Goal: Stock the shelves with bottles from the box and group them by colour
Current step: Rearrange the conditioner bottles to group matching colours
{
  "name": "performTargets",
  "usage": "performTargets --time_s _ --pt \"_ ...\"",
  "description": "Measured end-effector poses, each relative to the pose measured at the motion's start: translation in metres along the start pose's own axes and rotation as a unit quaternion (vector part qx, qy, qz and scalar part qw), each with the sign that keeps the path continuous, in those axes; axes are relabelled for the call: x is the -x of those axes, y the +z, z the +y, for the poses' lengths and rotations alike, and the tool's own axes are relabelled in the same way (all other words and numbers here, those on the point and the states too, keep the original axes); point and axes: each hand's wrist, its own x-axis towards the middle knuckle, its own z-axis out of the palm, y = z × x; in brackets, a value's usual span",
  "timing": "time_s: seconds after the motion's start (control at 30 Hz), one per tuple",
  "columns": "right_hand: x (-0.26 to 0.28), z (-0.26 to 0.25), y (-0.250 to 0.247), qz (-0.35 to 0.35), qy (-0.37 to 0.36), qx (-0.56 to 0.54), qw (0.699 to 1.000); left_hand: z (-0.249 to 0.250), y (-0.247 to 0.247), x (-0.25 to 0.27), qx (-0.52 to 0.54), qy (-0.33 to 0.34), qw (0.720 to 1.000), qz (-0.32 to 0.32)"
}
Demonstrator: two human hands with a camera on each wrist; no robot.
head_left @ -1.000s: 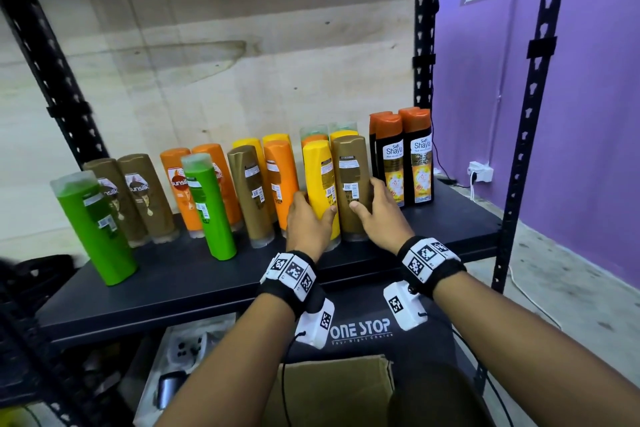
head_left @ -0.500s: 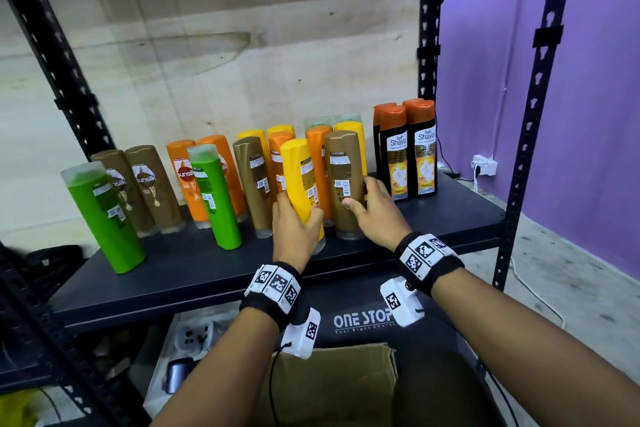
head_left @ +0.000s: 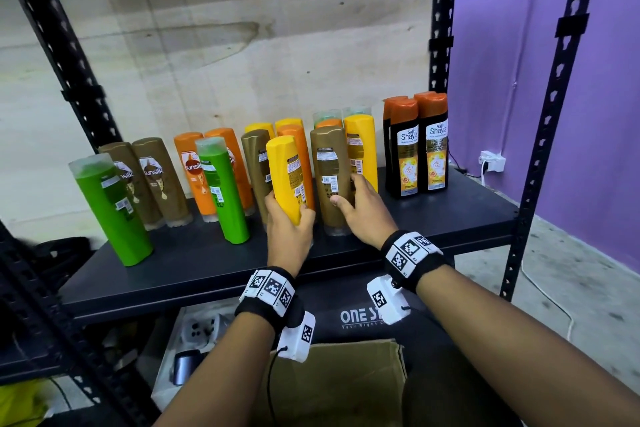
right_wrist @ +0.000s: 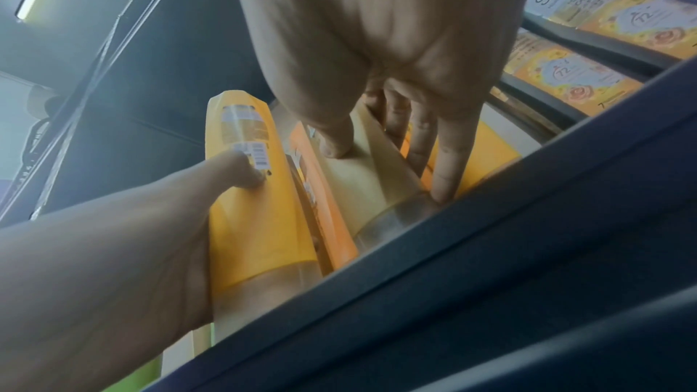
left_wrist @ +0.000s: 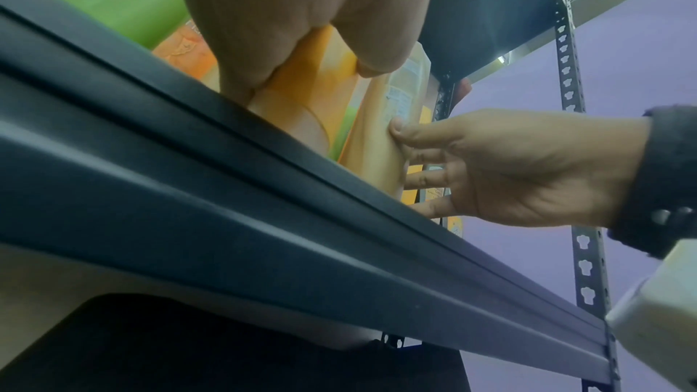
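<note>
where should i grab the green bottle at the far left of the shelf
Probably its middle, from the front: the green bottle stands upright near the shelf edge, slim body free on both sides, gold bottles only behind.

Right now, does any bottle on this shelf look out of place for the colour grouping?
Yes. One green bottle stands in front of the orange Sunsilk bottles, apart from the other green bottle at the far left. The brown bottle held by the right hand stands among yellow and orange ones.

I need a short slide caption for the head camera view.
Left hand grips a yellow bottle; right hand holds a brown bottle on the shelf.
</note>
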Motion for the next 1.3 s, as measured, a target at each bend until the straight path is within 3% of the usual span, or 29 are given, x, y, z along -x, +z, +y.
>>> performTargets --time_s 0.43,0.57,0.7,0.87,1.1,1.3 --pt "-0.005 0.003 0.005 0.004 0.013 -0.004 1.0 -0.005 0.002 0.003 0.025 -0.008 1.0 -0.005" --pt "-0.007 0.006 0.001 0.096 0.032 -0.044 0.994 -0.005 0.002 0.004 0.029 -0.023 0.999 -0.007" --pt "-0.016 0.015 -0.006 0.173 0.045 -0.009 0.984 -0.004 0.002 0.005 0.028 -0.03 0.999 -0.005" --pt "-0.027 0.019 -0.012 0.173 0.062 0.015 0.983 -0.006 0.004 0.006 0.03 -0.028 0.999 0.006" --pt "-0.049 0.02 -0.014 0.097 0.101 -0.024 0.99 -0.01 0.007 0.005 0.048 -0.019 0.999 0.011" --pt "-0.058 0.022 -0.008 0.098 0.109 -0.027 0.989 -0.017 0.008 0.004 0.052 -0.004 0.999 0.01"
